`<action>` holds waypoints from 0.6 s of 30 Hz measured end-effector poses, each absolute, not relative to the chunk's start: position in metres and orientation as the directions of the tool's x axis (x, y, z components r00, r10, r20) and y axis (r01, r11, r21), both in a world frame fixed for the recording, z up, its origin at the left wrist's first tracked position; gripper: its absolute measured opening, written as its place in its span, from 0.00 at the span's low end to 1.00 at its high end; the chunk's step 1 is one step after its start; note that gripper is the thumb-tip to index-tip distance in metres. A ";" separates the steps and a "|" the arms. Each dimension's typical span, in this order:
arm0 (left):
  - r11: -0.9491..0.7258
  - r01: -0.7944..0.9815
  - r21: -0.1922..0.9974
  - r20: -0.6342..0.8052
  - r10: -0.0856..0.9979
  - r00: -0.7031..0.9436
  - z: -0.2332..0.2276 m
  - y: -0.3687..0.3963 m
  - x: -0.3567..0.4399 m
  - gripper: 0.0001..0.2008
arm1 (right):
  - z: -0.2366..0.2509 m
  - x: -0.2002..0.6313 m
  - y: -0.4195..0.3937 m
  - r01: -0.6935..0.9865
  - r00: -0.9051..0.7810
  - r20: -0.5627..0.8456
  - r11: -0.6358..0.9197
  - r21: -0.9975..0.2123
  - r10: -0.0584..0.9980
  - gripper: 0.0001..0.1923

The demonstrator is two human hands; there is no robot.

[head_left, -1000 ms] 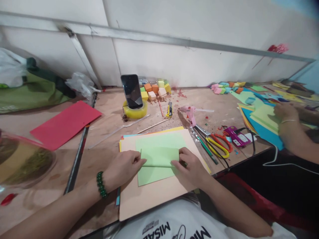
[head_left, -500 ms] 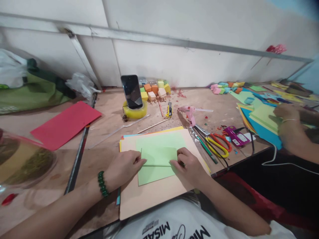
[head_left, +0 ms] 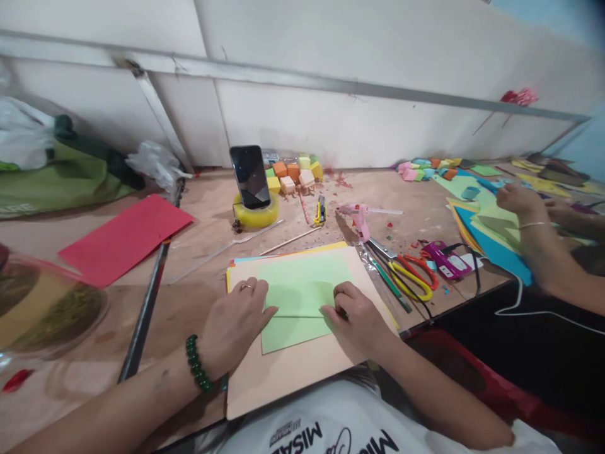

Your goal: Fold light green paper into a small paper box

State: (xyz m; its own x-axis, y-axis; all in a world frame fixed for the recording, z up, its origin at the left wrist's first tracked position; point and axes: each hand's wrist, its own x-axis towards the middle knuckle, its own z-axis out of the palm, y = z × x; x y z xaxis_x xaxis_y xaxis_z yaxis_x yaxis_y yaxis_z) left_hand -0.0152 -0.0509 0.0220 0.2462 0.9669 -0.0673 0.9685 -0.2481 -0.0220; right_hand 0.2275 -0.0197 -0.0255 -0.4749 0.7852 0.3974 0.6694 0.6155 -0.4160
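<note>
Looking in from afar, I find the light green paper [head_left: 288,334] at lower centre of the frame, on the peach sheet [head_left: 278,384]. A folded layer [head_left: 300,299] lies across it, so I judge one fold made; whether its crease is fully pressed, I cannot tell. The part nearer the frame's bottom lies flat, apparently unfolded. My left hand [head_left: 236,321] is half open, thumb apart, touching the layer's left end without evident grip; my right hand [head_left: 362,318] curls at its right end, any pinch unclear.
</note>
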 end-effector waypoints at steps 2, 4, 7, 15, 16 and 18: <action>-0.376 0.924 -0.064 0.074 0.922 0.380 0.018 -0.049 -0.019 0.07 | -0.027 0.227 -0.021 0.685 -0.456 0.415 0.608 -0.401 0.787 0.06; -0.592 0.801 -0.094 0.139 0.789 0.599 0.013 -0.047 -0.024 0.07 | -0.026 0.226 -0.022 0.708 -0.436 0.474 0.617 -0.345 0.765 0.09; -0.809 0.566 -0.159 0.125 0.553 0.824 0.007 -0.044 -0.029 0.10 | -0.019 0.223 -0.024 0.720 -0.505 0.574 0.681 -0.132 0.645 0.15; -0.816 0.527 -0.237 0.111 0.516 0.849 0.009 -0.051 -0.028 0.10 | 0.006 0.205 -0.026 0.358 -0.902 0.296 0.927 0.111 0.313 0.11; -0.815 0.529 -0.239 0.102 0.520 0.848 0.010 -0.051 -0.028 0.10 | 0.006 0.203 -0.027 0.351 -0.914 0.254 0.930 0.107 0.316 0.12; -0.811 0.535 -0.236 0.086 0.531 0.843 0.010 -0.052 -0.027 0.09 | 0.004 0.201 -0.027 0.358 -0.921 0.196 0.929 0.089 0.336 0.11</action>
